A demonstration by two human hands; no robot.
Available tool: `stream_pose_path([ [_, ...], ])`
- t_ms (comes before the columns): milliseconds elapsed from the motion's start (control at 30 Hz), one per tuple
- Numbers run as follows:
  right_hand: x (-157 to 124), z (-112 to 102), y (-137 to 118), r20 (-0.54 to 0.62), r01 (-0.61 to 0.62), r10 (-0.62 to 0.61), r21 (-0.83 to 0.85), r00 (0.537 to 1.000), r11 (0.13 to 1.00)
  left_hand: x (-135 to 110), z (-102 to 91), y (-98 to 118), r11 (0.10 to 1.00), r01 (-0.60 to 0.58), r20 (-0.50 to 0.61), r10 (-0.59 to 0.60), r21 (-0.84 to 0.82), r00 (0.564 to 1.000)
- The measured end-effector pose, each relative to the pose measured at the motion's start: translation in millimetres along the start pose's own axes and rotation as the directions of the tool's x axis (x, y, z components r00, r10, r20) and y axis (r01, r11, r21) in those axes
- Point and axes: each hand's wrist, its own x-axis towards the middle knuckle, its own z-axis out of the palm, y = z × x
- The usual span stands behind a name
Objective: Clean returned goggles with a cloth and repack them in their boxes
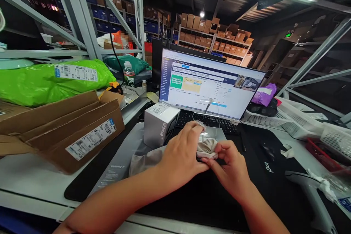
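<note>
My left hand [179, 153] is closed around a bunched piece of grey-beige fabric [207, 147], which looks like a soft pouch. At its right edge, the thumb and fingers of my right hand [230, 164] pinch the same fabric. More of this grey cloth [145, 161] spreads out to the left beneath my left forearm. Whether something sits inside the fabric is hidden by my fingers. A small silver-grey box [156, 128] stands upright just left of my hands. Below it lies a flat grey printed package [116, 172]. Behind the fabric, a shiny silver surface [218, 132] shows in part.
An open cardboard box [82, 131] with a label stands left, before a bright green parcel [41, 82]. A monitor [203, 84] and keyboard [189, 117] are ahead. Right are a mouse [268, 151], a handheld scanner [309, 197] and white baskets [301, 124]. A black mat [219, 204] lies underneath.
</note>
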Motion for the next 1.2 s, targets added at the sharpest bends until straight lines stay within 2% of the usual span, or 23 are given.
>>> stream_pose_path([
  [167,-3.0,8.5,-0.9,-0.143,-0.069,0.065,-0.021,0.988,0.997,-1.9,-3.9,1.5,0.991,-0.025,-0.116,0.041,0.135,0.992],
  [367,1.8,8.5,-5.5,-0.141,0.057,-0.066,-0.07,0.988,0.996,-1.9,-4.4,1.7,0.977,-0.069,-0.11,0.092,0.2,0.99],
  [600,5.2,2.4,-3.7,-0.261,-0.126,0.152,0.112,0.953,0.986,2.9,2.3,-4.1,0.961,-0.169,0.008,0.172,0.219,0.985],
  [733,1.8,7.7,-1.7,-0.298,-0.096,0.125,0.11,0.946,0.989,3.8,5.1,-3.1,0.92,-0.202,-0.014,0.219,0.335,0.976],
  [833,0.1,12.1,-3.5,-0.386,-0.081,0.174,0.245,0.906,0.966,2.9,5.8,-2.4,0.902,-0.206,-0.059,0.246,0.38,0.967],
  [900,2.1,10.4,-5.0,-0.393,-0.095,0.272,0.415,0.879,0.905,2.5,6.3,-3.1,0.908,-0.217,-0.07,0.258,0.358,0.963],
  [1000,8.8,-0.7,-2.7,-0.314,-0.165,0.392,0.56,0.865,0.812,2.5,7.5,-5.6,0.939,-0.248,-0.011,0.258,0.238,0.966],
  [1067,12.7,-9.9,1.9,-0.27,-0.208,0.423,0.574,0.865,0.792,2.8,8.5,-7.2,0.962,-0.242,0.08,0.233,0.125,0.969],
  [1133,14.4,-16.5,6.4,-0.266,-0.217,0.421,0.559,0.867,0.8,3.5,9.6,-8.3,0.982,-0.186,0.162,0.179,0.028,0.97],
  [1200,13.8,-18.9,7.8,-0.266,-0.2,0.391,0.539,0.881,0.818,4.4,10.6,-9.0,0.994,-0.109,0.171,0.111,-0.017,0.979],
])
